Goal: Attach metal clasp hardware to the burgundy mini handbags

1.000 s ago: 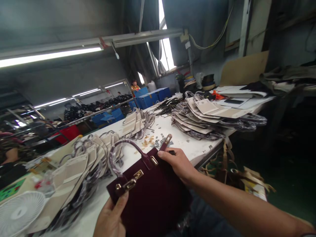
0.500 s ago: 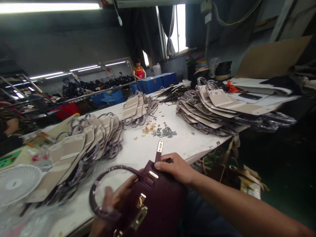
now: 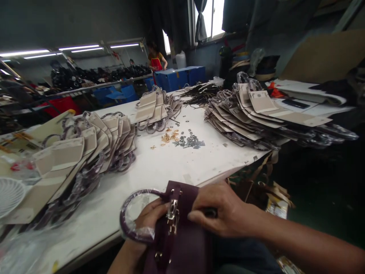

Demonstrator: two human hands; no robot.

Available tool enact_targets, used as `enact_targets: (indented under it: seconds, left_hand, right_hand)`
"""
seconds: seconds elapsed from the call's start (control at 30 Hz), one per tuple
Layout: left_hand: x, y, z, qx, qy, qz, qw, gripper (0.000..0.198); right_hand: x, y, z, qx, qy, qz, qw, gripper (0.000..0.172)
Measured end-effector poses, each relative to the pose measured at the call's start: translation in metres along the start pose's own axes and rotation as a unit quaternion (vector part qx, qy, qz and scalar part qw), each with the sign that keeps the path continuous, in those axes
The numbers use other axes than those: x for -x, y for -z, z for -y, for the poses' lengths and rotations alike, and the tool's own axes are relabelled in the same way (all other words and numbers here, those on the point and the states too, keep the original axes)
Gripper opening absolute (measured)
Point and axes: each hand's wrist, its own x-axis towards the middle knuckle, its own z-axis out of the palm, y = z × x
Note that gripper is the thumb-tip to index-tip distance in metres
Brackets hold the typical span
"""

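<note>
A dark maroon handbag (image 3: 182, 243) with gold clasps (image 3: 172, 217) rests against the near edge of the white table (image 3: 159, 167). Its curved handle (image 3: 128, 228), wrapped in clear plastic, loops out to the left. My left hand (image 3: 149, 219) grips the bag beside the handle and clasp, fingers curled against it. My right hand (image 3: 219, 211) lies over the bag's top edge, fingers closed on it. The lower part of the bag is out of view.
Fanned stacks of beige card pieces with wrapped handles lie at the left (image 3: 85, 152), middle back (image 3: 152, 110) and right (image 3: 251, 114). Small gold and grey metal fittings (image 3: 182, 140) are scattered mid-table. A white fan (image 3: 8, 194) sits far left. A person in red (image 3: 155, 61) stands far back.
The bag has dropped lower and turned toward me, its strap tab now folded out of sight. My left hand shifted from the bottom corner to beside the handle and clasp. The view tilted down.
</note>
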Motion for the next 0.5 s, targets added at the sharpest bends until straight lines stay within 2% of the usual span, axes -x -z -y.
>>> enact_targets:
  seconds: [0.03, 0.07, 0.13, 0.2, 0.3, 0.33, 0.4, 0.5]
  left_hand:
    - [-0.004, -0.001, 0.0, 0.001, -0.003, 0.01, 1.0, 0.037]
    - [-0.007, -0.002, -0.001, 0.005, 0.001, 0.019, 1.0, 0.036]
    - [-0.009, -0.004, 0.0, 0.021, 0.011, 0.025, 0.999, 0.036]
    - [-0.008, -0.003, 0.001, 0.03, 0.013, 0.022, 0.999, 0.037]
    - [-0.004, -0.001, 0.005, 0.009, 0.015, 0.039, 0.999, 0.041]
    - [-0.003, -0.001, 0.006, -0.004, 0.012, 0.049, 0.999, 0.042]
    - [-0.001, -0.003, 0.008, -0.023, 0.001, 0.063, 0.998, 0.044]
    - [0.002, -0.009, 0.009, -0.058, -0.017, 0.081, 0.995, 0.044]
  right_hand:
    - [0.0, 0.0, 0.007, -0.041, 0.003, 0.058, 0.997, 0.01]
    - [-0.001, -0.003, 0.011, -0.078, 0.005, 0.101, 0.992, 0.017]
    - [-0.004, -0.011, 0.012, -0.125, 0.014, 0.127, 0.984, 0.031]
    - [-0.007, -0.02, 0.005, -0.135, 0.025, 0.079, 0.987, 0.036]
    - [-0.012, -0.027, -0.012, -0.113, 0.023, -0.046, 0.992, 0.035]
    - [-0.013, -0.028, -0.016, -0.099, 0.019, -0.069, 0.993, 0.034]
    - [-0.016, -0.025, -0.024, -0.061, 0.011, -0.074, 0.995, 0.031]
    - [-0.017, -0.017, -0.031, -0.007, -0.009, -0.05, 0.999, 0.012]
